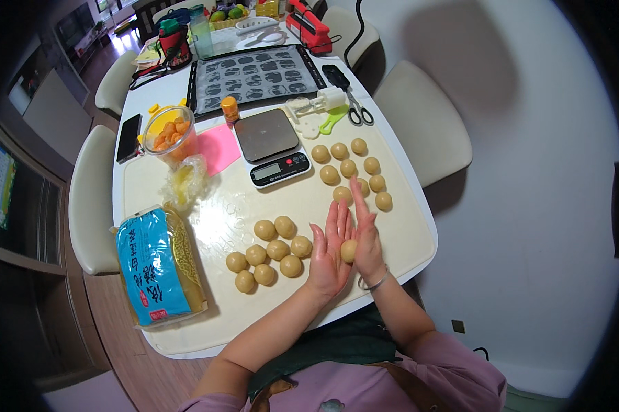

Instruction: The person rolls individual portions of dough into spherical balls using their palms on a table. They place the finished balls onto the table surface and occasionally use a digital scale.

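A small tan ball (348, 251) of dough or paste is held between my two palms, above the cream mat (211, 322). Beneath it lies my left hand (328, 265), palm up with its fingers stretched out. My right hand (369, 246) stands on edge against the ball's right side, fingers straight and a bangle at the wrist. Several similar balls (277, 250) rest on the mat left of my hands. Another group of somewhat smaller balls (347, 168) sits beyond my fingertips, which partly cover some of them.
A digital kitchen scale (267, 135) stands mid-table. To its left are a plastic tub of orange balls (171, 136), a pink sheet (218, 149) and crumpled plastic wrap (187, 180). A blue-labelled package (157, 268) occupies the near left. Farther back lie a lined baking tray (255, 74) and scissors (358, 110).
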Demonstrator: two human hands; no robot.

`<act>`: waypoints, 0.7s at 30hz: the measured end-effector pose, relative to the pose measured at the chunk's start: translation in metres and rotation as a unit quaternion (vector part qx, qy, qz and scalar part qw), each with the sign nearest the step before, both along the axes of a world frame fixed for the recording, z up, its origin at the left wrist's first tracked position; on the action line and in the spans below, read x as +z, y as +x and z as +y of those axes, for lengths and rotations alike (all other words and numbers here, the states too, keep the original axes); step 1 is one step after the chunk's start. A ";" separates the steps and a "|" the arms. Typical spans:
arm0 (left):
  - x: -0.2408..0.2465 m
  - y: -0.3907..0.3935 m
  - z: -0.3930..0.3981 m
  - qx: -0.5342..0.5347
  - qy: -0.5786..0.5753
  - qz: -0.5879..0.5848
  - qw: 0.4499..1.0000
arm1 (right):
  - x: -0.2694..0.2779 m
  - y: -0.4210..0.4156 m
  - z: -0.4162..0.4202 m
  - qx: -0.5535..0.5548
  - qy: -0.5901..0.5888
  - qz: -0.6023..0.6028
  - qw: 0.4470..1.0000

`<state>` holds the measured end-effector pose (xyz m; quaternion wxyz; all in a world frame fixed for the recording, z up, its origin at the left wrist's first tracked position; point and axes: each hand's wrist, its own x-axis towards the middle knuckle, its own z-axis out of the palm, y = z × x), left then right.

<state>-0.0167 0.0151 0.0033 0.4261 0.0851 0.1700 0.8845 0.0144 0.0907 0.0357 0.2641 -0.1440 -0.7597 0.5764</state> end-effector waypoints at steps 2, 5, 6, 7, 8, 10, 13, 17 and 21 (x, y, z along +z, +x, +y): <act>0.002 -0.004 -0.003 -0.002 0.018 -0.026 0.999 | -0.009 -0.002 0.004 0.000 -0.057 0.000 0.998; -0.002 -0.010 -0.003 0.010 0.060 -0.036 0.997 | -0.025 0.025 0.000 0.057 0.017 -0.011 0.998; 0.000 -0.012 -0.003 0.020 0.044 -0.031 0.998 | -0.022 0.032 -0.008 0.081 0.018 -0.041 0.996; 0.004 -0.014 -0.005 0.028 0.027 -0.026 0.999 | -0.021 0.036 -0.014 0.090 0.000 -0.028 0.996; 0.006 -0.014 -0.005 0.037 0.011 -0.021 0.999 | -0.021 0.039 -0.020 0.098 -0.018 -0.015 0.995; 0.007 -0.007 -0.003 0.053 -0.029 0.034 0.998 | -0.013 0.038 -0.025 0.127 -0.047 0.001 0.991; 0.003 0.006 -0.001 0.036 -0.035 0.030 0.998 | 0.000 0.017 -0.029 0.094 -0.104 0.078 0.987; -0.005 0.003 0.002 0.022 -0.025 0.073 0.997 | -0.003 -0.016 -0.004 0.024 -0.115 0.081 0.990; -0.003 -0.007 0.000 0.041 -0.035 0.072 0.996 | -0.019 -0.011 0.017 0.033 0.029 0.050 0.998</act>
